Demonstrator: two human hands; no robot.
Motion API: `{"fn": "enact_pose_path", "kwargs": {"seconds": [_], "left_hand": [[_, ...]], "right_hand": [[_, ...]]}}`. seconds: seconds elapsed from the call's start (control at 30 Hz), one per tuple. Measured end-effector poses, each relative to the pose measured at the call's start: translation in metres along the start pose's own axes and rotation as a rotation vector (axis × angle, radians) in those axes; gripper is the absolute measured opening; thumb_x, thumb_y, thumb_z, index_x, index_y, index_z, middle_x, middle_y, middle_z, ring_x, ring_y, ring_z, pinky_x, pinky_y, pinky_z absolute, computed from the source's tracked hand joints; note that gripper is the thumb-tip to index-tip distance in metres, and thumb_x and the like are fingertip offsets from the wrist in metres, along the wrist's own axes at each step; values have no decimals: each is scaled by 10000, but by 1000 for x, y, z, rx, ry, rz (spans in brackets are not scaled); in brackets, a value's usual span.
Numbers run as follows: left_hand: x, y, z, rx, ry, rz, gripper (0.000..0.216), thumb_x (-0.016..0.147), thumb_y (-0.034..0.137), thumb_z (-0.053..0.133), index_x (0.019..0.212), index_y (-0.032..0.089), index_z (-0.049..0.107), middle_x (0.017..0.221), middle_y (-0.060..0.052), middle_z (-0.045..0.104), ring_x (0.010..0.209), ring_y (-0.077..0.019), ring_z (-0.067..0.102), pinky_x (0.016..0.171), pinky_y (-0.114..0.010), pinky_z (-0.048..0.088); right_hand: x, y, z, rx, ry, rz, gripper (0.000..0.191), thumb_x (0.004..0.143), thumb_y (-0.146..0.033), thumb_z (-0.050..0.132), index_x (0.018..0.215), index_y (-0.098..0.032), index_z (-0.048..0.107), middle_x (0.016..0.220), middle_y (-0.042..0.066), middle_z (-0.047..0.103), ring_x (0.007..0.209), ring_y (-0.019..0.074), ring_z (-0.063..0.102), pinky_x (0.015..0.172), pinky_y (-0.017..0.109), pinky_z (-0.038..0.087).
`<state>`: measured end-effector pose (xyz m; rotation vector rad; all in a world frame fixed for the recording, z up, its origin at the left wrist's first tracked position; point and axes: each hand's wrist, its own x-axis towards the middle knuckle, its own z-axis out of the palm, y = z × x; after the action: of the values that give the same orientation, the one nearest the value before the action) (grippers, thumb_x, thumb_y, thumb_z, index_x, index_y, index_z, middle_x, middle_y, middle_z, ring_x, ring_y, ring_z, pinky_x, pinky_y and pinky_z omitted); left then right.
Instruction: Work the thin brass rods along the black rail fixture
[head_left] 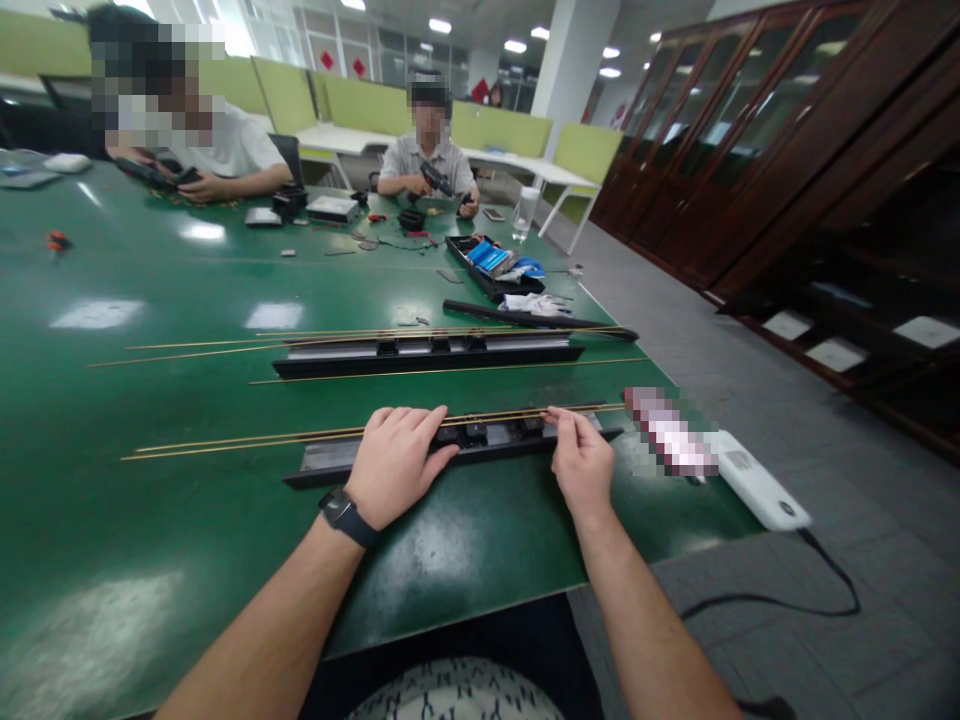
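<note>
Head view: left hand point(401, 455) lies across near channel point(330, 462), a black-edged trough with a silvery inside, sitting lengthwise on green table point(420, 560). Its fingers are side by side over the trough and rods, thumb split off toward the front edge; can't tell if it's clamping or just resting. Dark watch point(347, 515) on that wrist. Right hand point(583, 458) has thumb and forefinger pinched on near rods point(225, 443), toward the trough's right end; can't tell if it has one rod or more. Those rods are thin, gold-coloured, run along the top of the trough and stick out well past its left end. Small black blocks point(476, 433) sit in the trough between the hands. Beyond: far channel point(427, 360), same type, roughly parallel, more gold rods point(187, 347) along its back side, single rod point(450, 373) just in front. Behind that, long black bar point(592, 327), white glove point(532, 303) by it, black tray point(469, 262) with blue items inside. Right side: pixelated item point(671, 435) beside white device point(757, 480), black cable point(836, 570) running off the table edge. Two co-workers seated across, one left point(244, 150), one centre point(394, 160), both handling dark parts.
</note>
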<state>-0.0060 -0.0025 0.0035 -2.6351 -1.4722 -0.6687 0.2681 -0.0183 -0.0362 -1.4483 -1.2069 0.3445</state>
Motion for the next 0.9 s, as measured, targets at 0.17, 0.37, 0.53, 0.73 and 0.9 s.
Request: {"fn": "enact_pose_path", "kwargs": {"seconds": [0.17,0.37,0.53,0.73,0.9], "left_hand": [[0,0,0,-4,2,5,454,989,451,624,1348,174,638,1199,-127,751,1111,-313,679,972,-489,455],[0,0,0,-12,1,2,448,989,454,620,1354,194,638,1191,-125,755,1114,-312,680,977,-494,453],[0,1,-1,-1,2,3,457,988,455,622,1352,178,637,1194,-126,752,1110,-316,678,971,-495,453],[0,0,-1,7,-9,7,459,1001,466,601,1351,170,632,1203,-124,748,1109,-304,674,977,-485,454],[0,0,-1,6,-16,7,463,1007,468,588,1358,168,625,1206,-122,745,1116,-307,667,976,-482,450]], "right_hand": [[2,2,-1,-9,60,23,474,1006,-560,501,1111,-176,758,991,103,813,785,223,776,673,322,610],[2,2,-1,-17,38,16,459,1006,-552,496,1081,-189,767,1020,95,809,826,224,773,685,321,616],[0,-1,-1,-13,-32,-10,451,1000,-547,519,1095,-195,785,1040,101,810,853,238,774,693,333,627],[-1,-1,0,1,-12,1,462,1003,-554,520,1108,-186,779,1033,106,811,849,238,779,704,336,629],[1,-1,-1,2,31,22,480,1005,-569,504,1116,-179,763,1014,108,812,837,238,782,696,338,627]]}}
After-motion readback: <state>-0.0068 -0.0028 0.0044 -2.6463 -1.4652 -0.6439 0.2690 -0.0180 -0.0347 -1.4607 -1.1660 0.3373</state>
